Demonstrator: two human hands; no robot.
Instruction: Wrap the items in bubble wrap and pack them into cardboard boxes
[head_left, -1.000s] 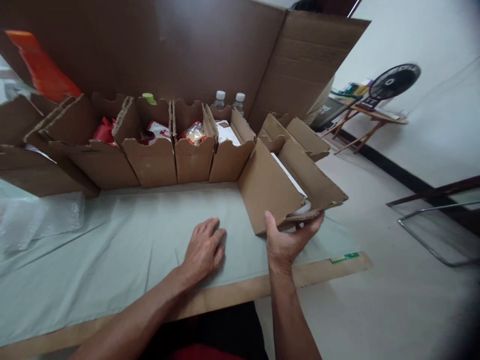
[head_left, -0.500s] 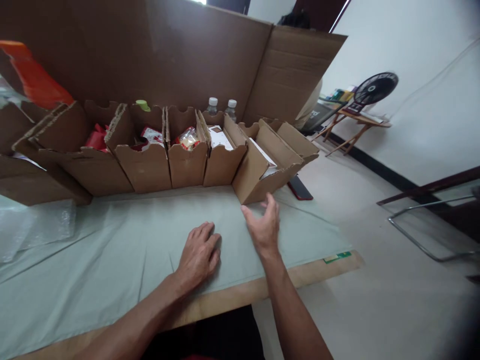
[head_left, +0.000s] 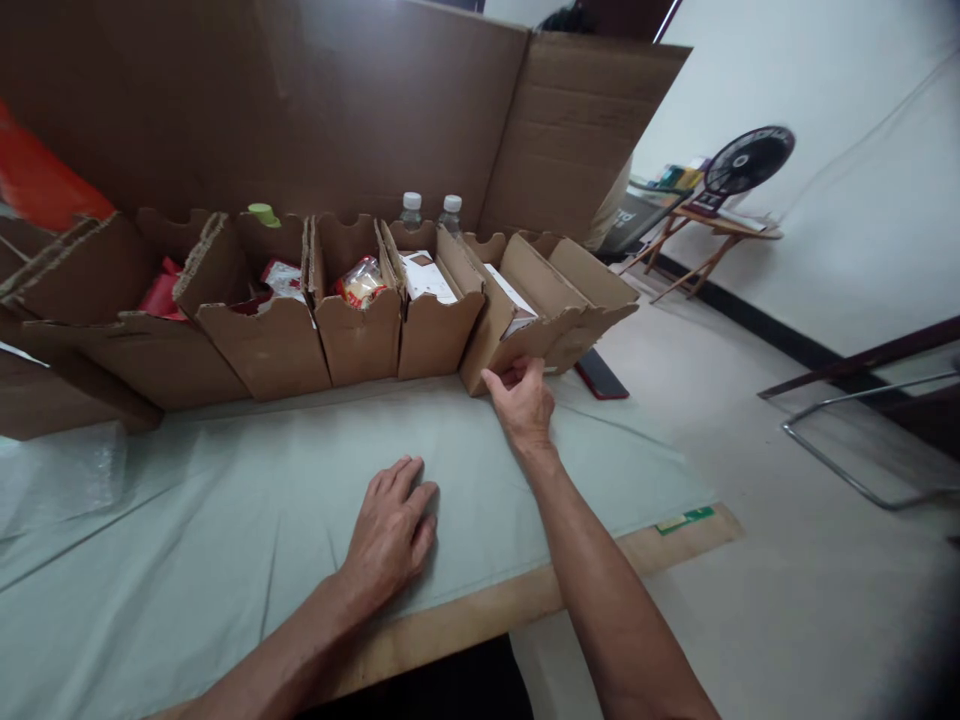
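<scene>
My left hand point(head_left: 394, 525) lies palm down on the pale green cloth point(head_left: 247, 520), fingers stretched out, holding nothing. Farther right, my right hand point(head_left: 523, 405) is at the lower front of a tilted brown cardboard bin point(head_left: 484, 350). Its fingers are bent against the front wall and the thumb sits close to the front left corner; the fingertips are partly hidden. Inside that bin stands a white box point(head_left: 514, 300). Just left of it, another cardboard bin point(head_left: 435, 335) holds a white carton point(head_left: 427, 277).
More cardboard bins run leftward, holding a packaged snack point(head_left: 362, 283) and a red packet point(head_left: 163, 290). Two capped bottles point(head_left: 411, 210) stand behind, before a tall cardboard panel point(head_left: 375, 110). A dark phone-like slab point(head_left: 601, 375) lies right. Clear plastic wrap point(head_left: 67, 470) is at left.
My right hand has moved forward against the bin's front, its fingers more bent. The bin has shifted slightly back, toward the row. My left hand stays on the cloth.
</scene>
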